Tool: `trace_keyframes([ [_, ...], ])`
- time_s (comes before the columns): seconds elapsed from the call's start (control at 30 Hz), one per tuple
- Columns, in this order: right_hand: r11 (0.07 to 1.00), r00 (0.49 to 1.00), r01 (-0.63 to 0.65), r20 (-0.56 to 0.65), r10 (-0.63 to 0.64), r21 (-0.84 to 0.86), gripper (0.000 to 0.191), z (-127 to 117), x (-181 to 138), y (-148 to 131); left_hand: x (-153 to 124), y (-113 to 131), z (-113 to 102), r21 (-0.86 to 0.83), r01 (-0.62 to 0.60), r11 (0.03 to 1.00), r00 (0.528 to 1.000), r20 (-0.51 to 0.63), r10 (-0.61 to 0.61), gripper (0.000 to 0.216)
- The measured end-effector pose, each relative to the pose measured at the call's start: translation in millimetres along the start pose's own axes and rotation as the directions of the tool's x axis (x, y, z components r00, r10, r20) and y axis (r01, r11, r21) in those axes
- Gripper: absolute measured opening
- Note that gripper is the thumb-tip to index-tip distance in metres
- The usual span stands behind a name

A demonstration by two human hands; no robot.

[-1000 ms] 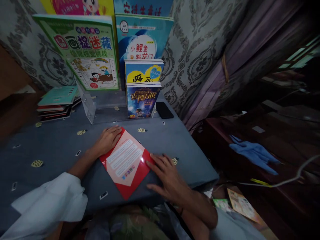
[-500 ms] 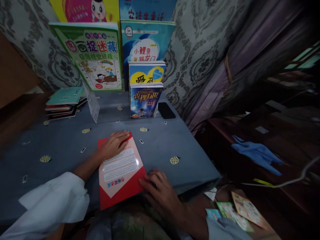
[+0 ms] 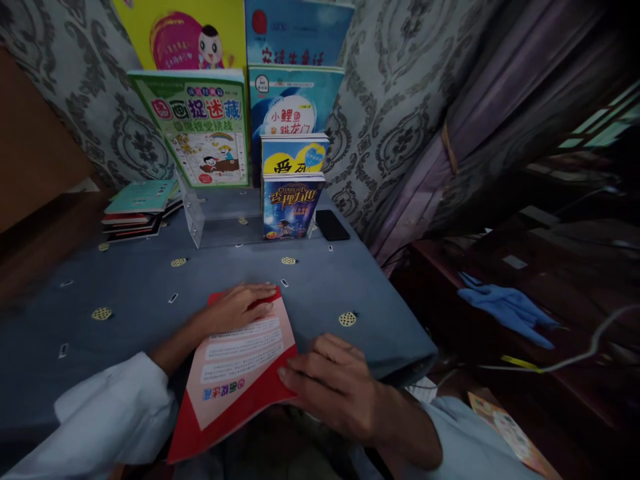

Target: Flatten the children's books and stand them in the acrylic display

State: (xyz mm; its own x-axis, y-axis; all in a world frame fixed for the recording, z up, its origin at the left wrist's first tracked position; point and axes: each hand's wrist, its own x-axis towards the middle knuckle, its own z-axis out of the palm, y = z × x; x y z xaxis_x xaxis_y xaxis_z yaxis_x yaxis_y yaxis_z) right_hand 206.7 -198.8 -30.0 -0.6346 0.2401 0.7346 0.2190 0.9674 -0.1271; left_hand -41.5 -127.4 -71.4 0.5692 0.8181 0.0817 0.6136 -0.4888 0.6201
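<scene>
A thin red book (image 3: 240, 357) with a pink panel and lines of print lies near the table's front edge, its printing upside down from where I look. Its near end reaches past the table edge over my lap. Across the book's far part rests my left hand (image 3: 243, 308), palm down with the fingers stretched out toward the far right corner. My right hand (image 3: 335, 383) pinches the book's right edge near the lower corner, the thumb on the cover and the other fingers at or beyond the edge, partly hidden.
A clear stand (image 3: 195, 217) holds several upright books, among them a green picture book (image 3: 207, 130) and a small blue book (image 3: 290, 208). A book stack (image 3: 140, 207) sits at left, a black phone (image 3: 333, 225) at right. Blue cloth (image 3: 505, 310) lies on dark furniture beyond.
The book's near end has come closer to me and its right edge now bends in my right hand's pinch. My left hand has shifted slightly right and nearer, still on the book.
</scene>
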Motion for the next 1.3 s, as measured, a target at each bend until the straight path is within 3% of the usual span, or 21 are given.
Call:
trace_keyframes([
  [0.1, 1.0, 1.0, 0.004, -0.028, -0.003, 0.019, 0.008, -7, 25, 8, 4, 6, -10, -0.213, -0.009, 0.977, 0.998, 0.06, 0.022, 0.036],
  [0.23, 0.999, 0.998, 0.007, -0.067, -0.003, 0.051, 0.023, -9, 56, 23, 7, 14, -25, -0.489, 0.046, 0.871, 0.995, 0.102, 0.005, 0.029],
  [0.37, 0.991, 0.99, -0.103, -0.086, 0.11, 0.089, 0.026, -7, 75, 45, 4, 5, -41, -0.694, 0.191, 0.694, 0.975, 0.056, -0.213, 0.038],
  [0.47, 0.969, 0.959, -0.215, -0.163, 0.233, 0.123, 0.027, -6, 85, 64, -4, -16, -51, -0.784, 0.187, 0.592, 0.93, -0.052, -0.363, 0.044],
  [0.53, 0.944, 0.918, -0.287, -0.236, 0.32, 0.163, 0.03, -3, 91, 77, -11, -29, -52, -0.823, 0.08, 0.563, 0.865, -0.223, -0.449, 0.04],
  [0.63, 0.879, 0.828, -0.392, -0.312, 0.465, 0.27, 0.036, 8, 97, 95, -18, -35, -42, -0.832, -0.13, 0.54, 0.695, -0.465, -0.549, 0.053],
  [0.67, 0.846, 0.801, -0.422, -0.303, 0.516, 0.325, 0.037, 15, 96, 100, -19, -34, -38, -0.822, -0.172, 0.544, 0.659, -0.506, -0.557, 0.061],
  [0.8, 0.68, 0.742, -0.504, -0.137, 0.657, 0.533, 0.034, 49, 75, 114, -15, -24, -22, -0.781, -0.261, 0.567, 0.595, -0.593, -0.543, 0.07],
  [0.97, 0.528, 0.654, -0.663, 0.068, 0.753, 0.531, 0.039, 78, 32, 116, -6, -21, -19, -0.784, -0.27, 0.559, 0.579, -0.596, -0.556, 0.068],
  [1.1, 0.512, 0.642, -0.676, 0.083, 0.762, 0.53, 0.04, 74, 22, 113, 0, -17, -17, -0.812, -0.259, 0.523, 0.585, -0.563, -0.584, 0.067],
  [1.2, 0.478, 0.634, -0.673, 0.107, 0.766, 0.564, 0.04, 64, 22, 112, 1, -12, -13, -0.878, -0.227, 0.422, 0.636, -0.462, -0.618, 0.063],
  [1.3, 0.375, 0.595, -0.705, 0.213, 0.775, 0.602, 0.042, 58, 13, 113, 1, -6, -8, -0.956, -0.101, 0.275, 0.715, -0.262, -0.648, 0.06],
])
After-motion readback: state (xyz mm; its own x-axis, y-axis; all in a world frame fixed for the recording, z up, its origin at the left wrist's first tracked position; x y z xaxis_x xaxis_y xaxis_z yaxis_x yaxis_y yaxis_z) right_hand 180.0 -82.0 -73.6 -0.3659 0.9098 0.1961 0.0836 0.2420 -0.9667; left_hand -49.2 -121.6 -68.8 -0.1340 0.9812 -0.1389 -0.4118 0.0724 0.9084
